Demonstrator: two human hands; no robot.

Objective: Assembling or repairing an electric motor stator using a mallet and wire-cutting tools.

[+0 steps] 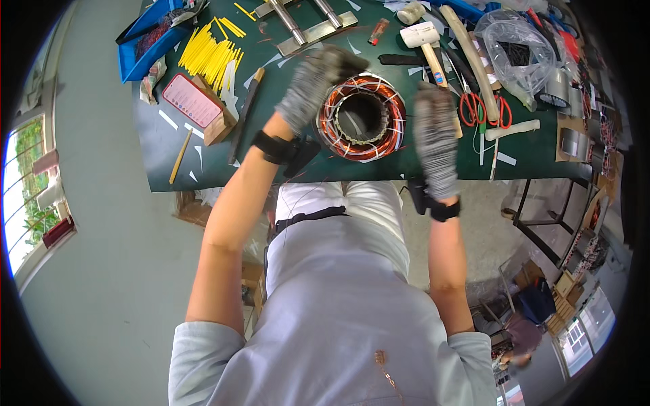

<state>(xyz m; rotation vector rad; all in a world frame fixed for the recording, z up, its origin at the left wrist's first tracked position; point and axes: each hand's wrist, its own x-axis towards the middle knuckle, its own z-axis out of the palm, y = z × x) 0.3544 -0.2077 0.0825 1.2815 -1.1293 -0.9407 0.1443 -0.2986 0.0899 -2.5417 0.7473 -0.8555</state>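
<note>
One copper-wound stator sits near the front edge of our tabletop, probably for two-handed reach; our left hand is by its rim, right hand beside it; we cannot tell either blurred grip's state.

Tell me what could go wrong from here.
The copper-wound ring sits near the front edge of the table, so a pull might drag it off. The right hand is close to the red-handled scissors and could knock them. The left hand, gloved and beside the ring, might snag its wire.
</note>
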